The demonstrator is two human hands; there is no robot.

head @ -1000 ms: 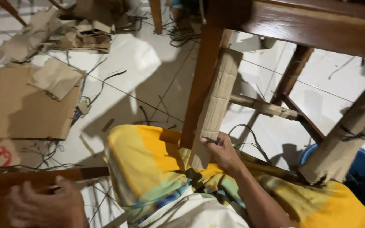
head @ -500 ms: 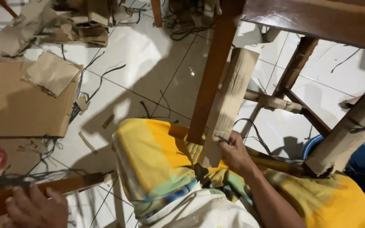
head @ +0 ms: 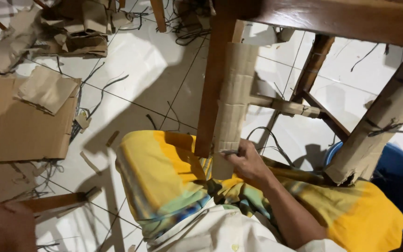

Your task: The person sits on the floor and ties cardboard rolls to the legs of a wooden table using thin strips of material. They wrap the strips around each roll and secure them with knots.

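Yellow cloth, streaked with green and blue, is draped over the lap nearest the camera, and every place below is given from the wooden chair leg that stands over it. At the foot of that leg the right hand is closed around the lower end of a cardboard strip, thumb and fingers pinching it so that it is kept pressed flat along the leg's right face, apparently as a wrapping. Well to the lower left of the leg, at the frame's edge, the left hand is seen only in part beside a loose wooden stick; whether anything is gripped by it cannot be told. To the right of the leg a crossbar is already covered in cardboard, and further right a second leg is sheathed too and tied round with dark cord. Behind that leg a blue tub is set on the floor. Left of the leg, flat cardboard sheets are spread on the white tiles, and beyond them torn scraps and loose cord are piled.
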